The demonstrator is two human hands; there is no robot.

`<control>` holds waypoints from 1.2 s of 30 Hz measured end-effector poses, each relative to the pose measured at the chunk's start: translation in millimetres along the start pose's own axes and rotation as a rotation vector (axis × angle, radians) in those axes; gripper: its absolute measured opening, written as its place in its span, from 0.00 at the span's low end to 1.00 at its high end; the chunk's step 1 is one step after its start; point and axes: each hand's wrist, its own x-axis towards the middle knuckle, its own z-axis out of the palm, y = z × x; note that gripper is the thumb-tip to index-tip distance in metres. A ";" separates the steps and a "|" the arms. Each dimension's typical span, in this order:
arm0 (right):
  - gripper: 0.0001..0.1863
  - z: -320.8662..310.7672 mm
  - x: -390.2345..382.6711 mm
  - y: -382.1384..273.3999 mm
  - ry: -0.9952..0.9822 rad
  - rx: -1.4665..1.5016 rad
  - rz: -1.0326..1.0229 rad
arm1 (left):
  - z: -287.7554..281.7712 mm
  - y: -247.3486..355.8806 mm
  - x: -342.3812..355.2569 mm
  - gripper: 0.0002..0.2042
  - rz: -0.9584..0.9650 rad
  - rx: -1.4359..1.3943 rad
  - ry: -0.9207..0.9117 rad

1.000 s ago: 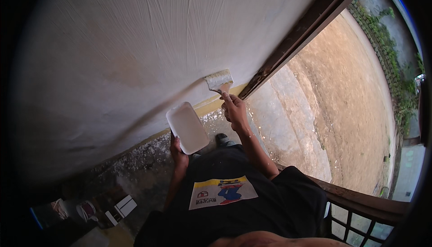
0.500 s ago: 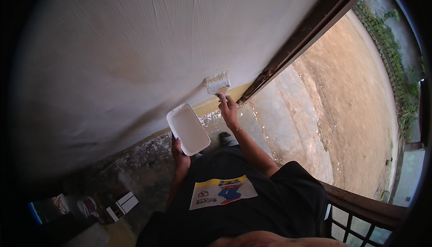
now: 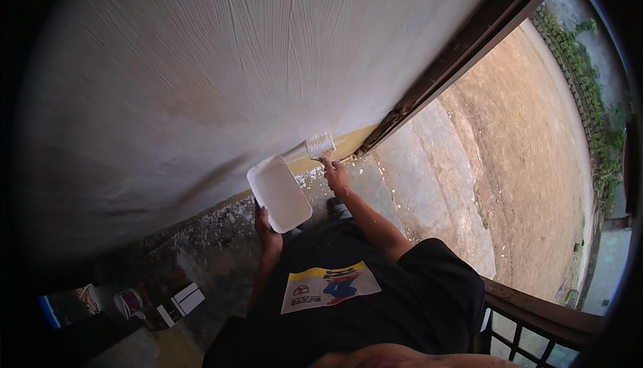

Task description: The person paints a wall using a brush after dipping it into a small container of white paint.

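My right hand (image 3: 335, 177) is closed on the handle of a wide, white-coated paintbrush (image 3: 320, 145), whose bristles are against the low part of the wall (image 3: 201, 80), by a yellow band (image 3: 355, 141) along its bottom. The wall above is whitish, with streaky brush marks and a faint tan patch. A white rectangular tray (image 3: 278, 194) with pale, smooth contents is gripped at its lower left side by my left hand (image 3: 266, 227), just left of and below the brush.
A dark wooden post (image 3: 469, 53) edges the wall on the right, beside concrete paving (image 3: 435, 180) and brown dirt (image 3: 522, 153). A wooden railing with a grid (image 3: 529, 308) is at lower right. A bucket (image 3: 128, 304) and white boxes (image 3: 187, 299) stand at lower left on the speckled floor.
My right hand and the brush have moved down the wall, toward and onto the yellow band. The tray in my left hand has stayed nearly in place, shifting very slightly downward.
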 end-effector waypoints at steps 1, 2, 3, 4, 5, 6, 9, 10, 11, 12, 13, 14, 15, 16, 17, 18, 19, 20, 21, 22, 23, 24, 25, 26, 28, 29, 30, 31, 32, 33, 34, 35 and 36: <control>0.30 0.3 -1.7 0.6 -0.020 0.004 0.057 | -4.0 -2.1 -0.2 0.27 -0.004 -0.002 0.007; 0.29 -0.4 -0.5 3.9 -0.036 0.010 0.114 | -4.1 -1.5 0.1 0.27 -0.009 -0.003 0.009; 0.29 0.1 1.1 6.8 -0.049 0.035 0.137 | -4.2 -1.2 -0.2 0.27 -0.014 -0.005 0.013; 0.28 1.4 3.1 9.6 -0.063 0.059 0.160 | -4.4 -1.1 -1.1 0.27 -0.018 -0.009 0.015; 0.28 3.0 7.5 16.3 -0.073 0.087 0.184 | -2.0 2.9 -1.5 0.27 -0.022 -0.011 0.012; 0.27 3.8 14.2 20.0 -0.093 0.120 0.183 | 0.6 5.5 -0.2 0.27 -0.026 -0.015 0.006; 0.21 9.8 32.7 10.0 -0.192 0.220 0.241 | -3.4 0.7 1.5 0.26 -0.009 -0.037 0.038; 0.18 15.1 39.3 -5.8 -0.250 0.254 0.302 | -6.1 -0.8 -0.5 0.26 -0.008 -0.030 0.054; 0.16 18.1 46.1 -20.8 -0.298 0.292 0.362 | -5.2 1.1 -1.3 0.26 -0.010 -0.023 0.060; 0.13 16.4 61.4 -24.9 -0.318 0.336 0.362 | -0.4 4.0 1.4 0.26 -0.017 -0.015 0.049; 0.11 13.6 75.6 -28.9 -0.337 0.382 0.361 | 3.9 6.9 4.0 0.26 -0.017 -0.004 0.023; 0.09 7.8 86.9 -28.2 -0.352 0.429 0.362 | 7.9 7.2 7.8 0.26 -0.023 0.008 -0.003; 0.10 11.2 81.3 -41.1 -0.401 0.427 0.309 | 5.0 8.8 7.2 0.26 -0.012 0.017 0.003; 0.11 15.0 74.2 -53.1 -0.370 0.422 0.331 | 3.6 9.7 7.3 0.26 -0.010 0.007 0.018; 0.11 17.8 62.8 -67.5 -0.336 0.416 0.353 | 2.8 9.9 6.0 0.26 -0.011 -0.003 0.032; 0.11 19.8 55.0 -77.1 -0.299 0.414 0.374 | 2.0 11.0 5.7 0.26 -0.012 -0.011 0.041; 0.11 18.7 46.0 -85.5 -0.322 0.416 0.361 | 0.7 11.7 5.9 0.27 -0.008 -0.009 0.043; 0.11 12.9 39.6 -92.0 -0.339 0.418 0.344 | 1.9 11.9 7.5 0.27 -0.003 -0.010 0.039; 0.11 7.4 34.4 -95.9 -0.356 0.422 0.331 | 2.8 11.4 8.8 0.27 -0.003 -0.008 0.035; 0.11 3.3 30.6 -100.8 -0.354 0.425 0.320 | 4.3 11.2 11.0 0.28 -0.002 -0.012 0.020; 0.11 -1.1 24.9 -105.7 -0.352 0.429 0.311 | 5.4 11.1 11.4 0.28 -0.003 -0.015 0.006; 0.12 -2.9 17.0 -113.2 -0.355 0.431 0.303 | 4.4 11.5 12.2 0.28 -0.001 -0.018 -0.004; 0.12 -6.1 7.5 -119.9 -0.354 0.426 0.285 | 2.7 11.3 12.6 0.28 -0.009 -0.015 -0.005; 0.13 -8.0 -8.8 -135.3 -0.361 0.414 0.265 | -0.6 11.4 11.7 0.28 -0.010 -0.016 0.001; 0.13 -17.0 -27.7 -152.0 -0.342 0.417 0.232 | 0.7 10.6 12.2 0.28 -0.016 -0.011 -0.020; 0.13 -21.1 -33.3 -155.8 -0.324 0.429 0.218 | 3.3 12.9 12.7 0.28 -0.016 -0.005 -0.040; 0.13 -24.8 -39.2 -159.6 -0.307 0.439 0.205 | 5.6 14.8 12.8 0.28 -0.014 0.001 -0.059; 0.13 -28.9 -46.3 -164.0 -0.304 0.450 0.184 | 7.7 16.0 12.6 0.28 -0.030 0.001 -0.066; 0.14 -32.8 -54.0 -169.4 -0.303 0.460 0.161 | 9.7 18.0 12.3 0.28 -0.043 0.002 -0.071; 0.15 -35.6 -61.1 -173.4 -0.305 0.470 0.141 | 9.6 18.6 11.8 0.28 -0.057 0.004 -0.074; 0.16 -38.7 -67.6 -176.7 -0.308 0.474 0.112 | 6.5 15.3 13.2 0.28 -0.065 0.000 -0.067; 0.17 -42.2 -73.6 -179.9 -0.311 0.476 0.083 | 4.5 11.9 15.4 0.28 -0.072 -0.004 -0.060; 0.18 -45.1 -79.4 -183.0 -0.315 0.479 0.054 | 2.0 9.0 16.5 0.28 -0.080 -0.009 -0.052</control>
